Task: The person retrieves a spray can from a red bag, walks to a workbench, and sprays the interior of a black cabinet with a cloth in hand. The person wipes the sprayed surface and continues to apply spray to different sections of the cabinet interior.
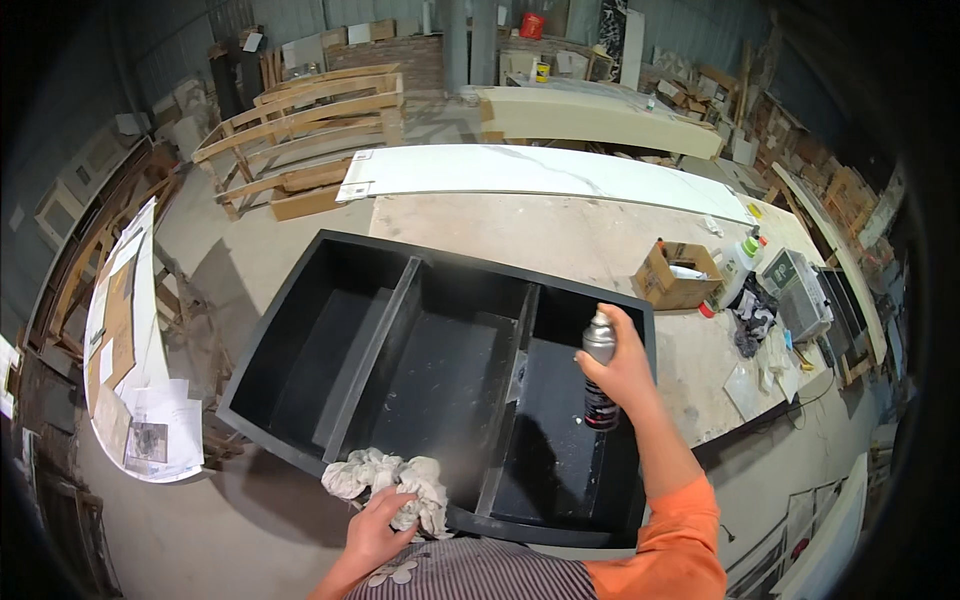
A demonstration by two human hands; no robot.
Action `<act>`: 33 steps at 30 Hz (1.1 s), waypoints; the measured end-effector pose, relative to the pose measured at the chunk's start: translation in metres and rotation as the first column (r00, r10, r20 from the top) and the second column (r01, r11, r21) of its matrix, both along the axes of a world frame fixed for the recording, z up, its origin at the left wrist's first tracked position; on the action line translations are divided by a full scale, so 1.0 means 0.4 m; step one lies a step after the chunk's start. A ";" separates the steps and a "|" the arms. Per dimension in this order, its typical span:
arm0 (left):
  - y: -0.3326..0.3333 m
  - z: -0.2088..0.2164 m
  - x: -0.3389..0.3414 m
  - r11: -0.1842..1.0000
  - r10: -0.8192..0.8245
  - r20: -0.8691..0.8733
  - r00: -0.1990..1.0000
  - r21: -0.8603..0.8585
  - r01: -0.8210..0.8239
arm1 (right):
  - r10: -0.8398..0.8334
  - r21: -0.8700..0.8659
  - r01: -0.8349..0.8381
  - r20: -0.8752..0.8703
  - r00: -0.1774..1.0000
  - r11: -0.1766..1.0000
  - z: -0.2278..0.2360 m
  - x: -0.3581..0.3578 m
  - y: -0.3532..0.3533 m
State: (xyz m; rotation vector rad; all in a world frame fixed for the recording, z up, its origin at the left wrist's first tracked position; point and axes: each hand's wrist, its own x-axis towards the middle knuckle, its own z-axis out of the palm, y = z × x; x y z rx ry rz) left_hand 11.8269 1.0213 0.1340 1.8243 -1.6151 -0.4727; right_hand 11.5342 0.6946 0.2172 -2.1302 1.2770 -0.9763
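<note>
A black open box with two dividers lies in front of me, forming three compartments. My right hand grips a spray can with a silver top and dark body, held upright over the right compartment, a finger on its nozzle. A faint haze hangs over the middle compartment. At the near edge of the box, my left hand holds a crumpled white rag, which lies against the rim. Pale specks and dust marks show on the box floor, and the can's lower end hides part of the right compartment.
The box rests partly on a pale worktable. On it are a white marbled slab, a cardboard box, a bottle and a grey case. A wooden frame stands far left; papers lie on a side panel.
</note>
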 end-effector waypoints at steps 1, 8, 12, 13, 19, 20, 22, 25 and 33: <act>0.001 0.002 0.000 1.000 0.000 -0.008 1.000 0.029 0.001 | -0.006 -0.031 0.006 -0.007 1.000 0.999 0.010 -0.010 0.028; -0.002 0.030 0.000 0.992 -0.030 -0.016 0.999 0.125 0.032 | 0.022 -0.066 -0.013 0.127 0.992 0.998 0.037 -0.037 0.181; 0.002 0.037 0.006 0.990 -0.050 -0.033 0.998 0.134 0.054 | 0.063 -0.129 -0.056 0.047 0.997 0.990 0.070 -0.019 0.242; 0.003 0.035 0.010 0.991 -0.058 -0.036 0.998 0.118 0.062 | 0.077 -0.135 -0.072 0.029 0.997 0.988 0.078 -0.011 0.252; 0.006 0.032 0.042 0.985 -0.126 -0.129 0.984 0.103 0.140 | 0.180 -0.132 -0.169 0.072 0.981 0.977 0.095 0.046 0.288; 0.006 0.035 0.050 0.980 -0.133 -0.170 0.976 0.123 0.155 | 0.191 -0.115 -0.181 0.078 0.979 0.977 0.095 0.054 0.293; 0.004 0.044 0.073 0.984 -0.153 -0.246 0.957 0.056 0.172 | 0.209 -0.083 -0.201 0.095 0.973 0.976 0.095 0.067 0.305; -0.004 0.054 0.136 0.987 -0.100 -0.546 0.832 0.049 0.151 | 0.232 -0.050 -0.227 0.154 0.960 0.973 0.095 0.080 0.330; -0.101 0.107 0.356 0.951 0.146 -0.987 -0.060 0.157 -0.268 | 0.164 0.005 -0.177 0.346 0.924 0.984 0.093 0.109 0.422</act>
